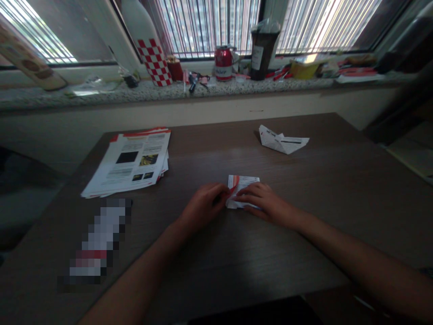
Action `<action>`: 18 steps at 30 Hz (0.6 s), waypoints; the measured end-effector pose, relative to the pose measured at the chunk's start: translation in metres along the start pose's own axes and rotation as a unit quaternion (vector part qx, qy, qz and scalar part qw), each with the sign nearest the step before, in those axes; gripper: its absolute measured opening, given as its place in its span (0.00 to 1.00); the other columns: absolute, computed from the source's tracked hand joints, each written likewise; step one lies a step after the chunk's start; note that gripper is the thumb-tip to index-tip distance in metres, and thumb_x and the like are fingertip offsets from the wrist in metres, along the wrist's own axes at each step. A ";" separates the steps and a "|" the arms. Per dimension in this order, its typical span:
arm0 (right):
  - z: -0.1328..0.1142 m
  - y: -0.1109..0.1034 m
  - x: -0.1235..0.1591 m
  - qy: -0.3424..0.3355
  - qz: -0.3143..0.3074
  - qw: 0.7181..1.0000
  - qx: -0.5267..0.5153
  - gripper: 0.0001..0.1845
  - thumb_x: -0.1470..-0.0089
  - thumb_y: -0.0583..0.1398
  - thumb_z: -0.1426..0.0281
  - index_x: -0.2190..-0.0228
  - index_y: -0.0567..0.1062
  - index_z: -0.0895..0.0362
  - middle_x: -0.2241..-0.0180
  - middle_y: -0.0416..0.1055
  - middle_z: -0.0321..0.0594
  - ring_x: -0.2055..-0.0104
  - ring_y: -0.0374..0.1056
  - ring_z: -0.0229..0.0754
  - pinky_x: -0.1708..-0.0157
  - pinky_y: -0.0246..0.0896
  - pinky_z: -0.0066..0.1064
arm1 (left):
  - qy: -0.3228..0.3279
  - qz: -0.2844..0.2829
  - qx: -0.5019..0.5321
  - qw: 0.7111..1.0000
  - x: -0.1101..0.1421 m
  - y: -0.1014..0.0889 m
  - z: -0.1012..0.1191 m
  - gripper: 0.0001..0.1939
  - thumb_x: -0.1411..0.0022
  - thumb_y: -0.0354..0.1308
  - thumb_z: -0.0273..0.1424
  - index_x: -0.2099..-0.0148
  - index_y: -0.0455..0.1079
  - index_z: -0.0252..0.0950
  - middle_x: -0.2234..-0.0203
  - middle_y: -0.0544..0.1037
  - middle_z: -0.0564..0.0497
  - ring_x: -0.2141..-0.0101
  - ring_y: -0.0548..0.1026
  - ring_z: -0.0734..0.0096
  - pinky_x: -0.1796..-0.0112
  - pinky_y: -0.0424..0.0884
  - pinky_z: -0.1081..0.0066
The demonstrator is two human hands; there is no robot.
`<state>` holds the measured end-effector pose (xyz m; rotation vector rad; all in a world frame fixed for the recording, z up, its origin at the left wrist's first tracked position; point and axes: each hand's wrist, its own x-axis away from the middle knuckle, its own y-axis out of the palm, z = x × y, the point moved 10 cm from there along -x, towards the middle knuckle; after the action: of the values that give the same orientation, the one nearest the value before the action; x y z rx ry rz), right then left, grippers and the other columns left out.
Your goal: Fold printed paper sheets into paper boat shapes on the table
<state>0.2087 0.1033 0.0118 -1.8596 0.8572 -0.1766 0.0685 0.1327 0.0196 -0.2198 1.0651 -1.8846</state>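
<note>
Both hands press on a small folded paper [242, 188] lying on the table [304, 216]. The left hand [203, 205] pinches its left edge with curled fingers; the right hand [265, 203] lies flat, fingers spread over its lower half. The paper is white with a red stripe and printed lines, its top part showing beyond the fingertips. A folded paper boat [282, 141] sits well beyond the right hand, a leaflet stack [131, 162] beyond the left.

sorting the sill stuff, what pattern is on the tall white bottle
Red and white checks on the tall white bottle's lower part, head view.
</note>
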 end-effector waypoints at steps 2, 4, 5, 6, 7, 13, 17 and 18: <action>-0.001 0.003 0.000 -0.002 -0.009 1.000 0.028 0.24 0.29 0.57 0.67 0.35 0.68 0.46 0.41 0.72 0.45 0.40 0.64 0.53 0.42 0.61 0.52 | -0.005 0.001 -0.006 1.000 0.000 0.000 -0.001 0.06 0.31 0.58 0.24 0.55 0.73 0.38 0.62 0.80 0.49 0.60 0.77 0.62 0.57 0.72 0.63; -0.003 0.005 0.000 -0.001 -0.015 0.998 0.058 0.26 0.29 0.57 0.68 0.33 0.66 0.47 0.41 0.71 0.47 0.40 0.63 0.55 0.43 0.62 0.53 | -0.011 0.000 -0.008 1.000 0.000 0.000 -0.002 0.05 0.31 0.59 0.25 0.55 0.73 0.38 0.62 0.80 0.49 0.61 0.77 0.62 0.57 0.72 0.63; -0.004 0.005 -0.001 -0.001 -0.017 0.997 0.072 0.27 0.30 0.57 0.69 0.33 0.66 0.48 0.41 0.71 0.49 0.40 0.63 0.56 0.43 0.62 0.54 | -0.013 0.000 -0.008 1.000 0.000 0.000 -0.002 0.05 0.32 0.59 0.25 0.55 0.73 0.38 0.62 0.80 0.49 0.61 0.77 0.62 0.57 0.72 0.63; -0.005 0.006 -0.001 -0.001 -0.019 0.996 0.086 0.27 0.31 0.58 0.70 0.33 0.67 0.50 0.41 0.71 0.50 0.40 0.63 0.57 0.44 0.62 0.54 | -0.014 0.001 -0.007 1.000 0.000 -0.001 -0.002 0.05 0.32 0.59 0.25 0.55 0.73 0.39 0.62 0.80 0.49 0.60 0.77 0.62 0.57 0.72 0.63; -0.007 0.006 -0.002 -0.003 -0.018 0.995 0.098 0.27 0.31 0.58 0.70 0.34 0.68 0.50 0.41 0.70 0.51 0.40 0.63 0.58 0.44 0.63 0.54 | -0.015 0.004 -0.006 1.000 0.001 -0.001 -0.002 0.05 0.32 0.59 0.25 0.55 0.73 0.39 0.61 0.80 0.49 0.60 0.77 0.62 0.57 0.72 0.63; -0.012 0.007 -0.003 -0.011 -0.021 0.992 0.127 0.23 0.32 0.58 0.71 0.37 0.72 0.51 0.43 0.72 0.51 0.43 0.65 0.58 0.47 0.64 0.53 | -0.014 0.016 -0.003 1.000 0.002 -0.004 -0.001 0.07 0.34 0.60 0.22 0.55 0.72 0.39 0.62 0.79 0.50 0.61 0.77 0.64 0.58 0.71 0.65; -0.011 0.005 -0.003 -0.007 -0.014 0.993 0.120 0.21 0.32 0.58 0.71 0.39 0.73 0.50 0.44 0.72 0.49 0.42 0.65 0.57 0.47 0.64 0.52 | -0.022 0.014 0.002 1.000 0.002 -0.003 -0.001 0.06 0.33 0.59 0.24 0.55 0.72 0.39 0.62 0.78 0.49 0.62 0.76 0.64 0.60 0.71 0.66; -0.010 0.005 -0.003 -0.005 -0.013 0.993 0.117 0.21 0.31 0.57 0.71 0.40 0.73 0.51 0.44 0.73 0.49 0.42 0.65 0.57 0.47 0.64 0.51 | -0.022 0.015 0.003 1.000 0.002 -0.003 -0.001 0.06 0.33 0.59 0.24 0.55 0.72 0.39 0.62 0.78 0.49 0.62 0.76 0.64 0.60 0.71 0.66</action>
<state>0.1994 0.0962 0.0130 -1.6509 0.7703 -0.2719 0.0647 0.1326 0.0208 -0.2396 1.0268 -1.8489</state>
